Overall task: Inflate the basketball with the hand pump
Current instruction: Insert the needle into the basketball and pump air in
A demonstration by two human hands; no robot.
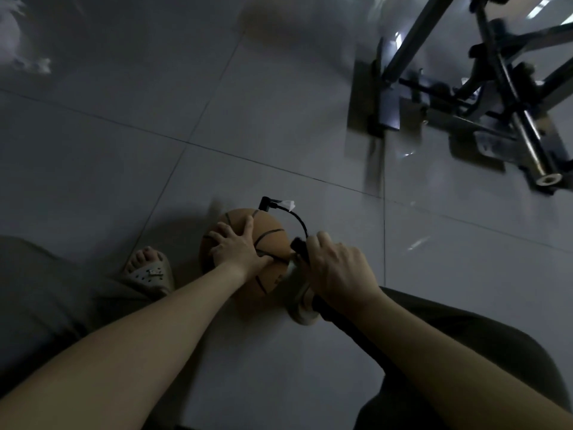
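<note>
An orange basketball point(269, 240) with black seams sits on the tiled floor between my feet. My left hand point(237, 246) lies spread over its top, fingers straight, pressing it down. My right hand point(338, 268) grips the black handle of the hand pump point(299, 245), which stands just right of the ball. A thin black hose point(299, 220) arcs from the pump up and over to a black connector point(266, 203) at the ball's far side. A white tag hangs on the hose near the connector. The pump's lower body is mostly hidden by my right hand.
My left foot in a beige perforated slipper point(148, 274) rests left of the ball; the right slipper point(302, 308) is partly under the pump. A dark metal frame with bars point(496, 97) stands at the upper right. Grey floor tiles spread all around.
</note>
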